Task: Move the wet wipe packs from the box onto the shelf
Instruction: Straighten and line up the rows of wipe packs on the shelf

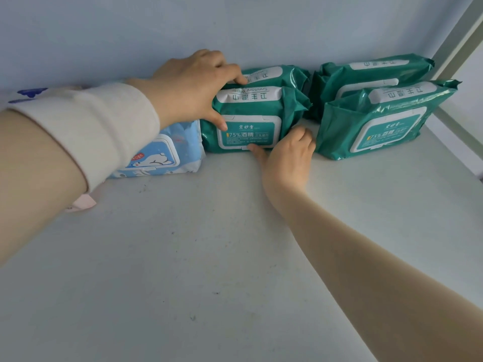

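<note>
A green wet wipe pack (pixel 251 121) stands on edge at the back of the white shelf (pixel 209 244), leaning on a second green pack (pixel 277 74) behind it. My left hand (pixel 193 84) grips the front pack's upper left corner, fingers over its top and thumb on its face. My right hand (pixel 285 152) holds its lower right corner, thumb pressed on the lid's bottom edge. To the right stand more green packs, one in front (pixel 379 124) and one behind (pixel 366 71). The box is out of sight.
A light blue wipe pack with a polar bear (pixel 162 155) lies left of the green ones, partly under my left sleeve. A pale pink item (pixel 83 202) peeks out below that sleeve. The shelf's back wall (pixel 235 30) rises close behind; a post (pixel 454 40) bounds the right.
</note>
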A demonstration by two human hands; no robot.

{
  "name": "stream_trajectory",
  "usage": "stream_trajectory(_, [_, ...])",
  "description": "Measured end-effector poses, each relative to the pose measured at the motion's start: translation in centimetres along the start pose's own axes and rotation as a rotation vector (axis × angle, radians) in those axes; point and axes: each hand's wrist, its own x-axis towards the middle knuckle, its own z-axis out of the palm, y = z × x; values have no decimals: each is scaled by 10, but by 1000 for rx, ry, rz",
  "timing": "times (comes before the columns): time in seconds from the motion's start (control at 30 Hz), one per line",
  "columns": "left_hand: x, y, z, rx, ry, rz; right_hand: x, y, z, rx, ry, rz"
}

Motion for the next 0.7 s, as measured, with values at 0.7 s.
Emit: stream_trajectory(0.7, [11,112,-64,241,-168,196,-10,52,-196,-777,-496,-2])
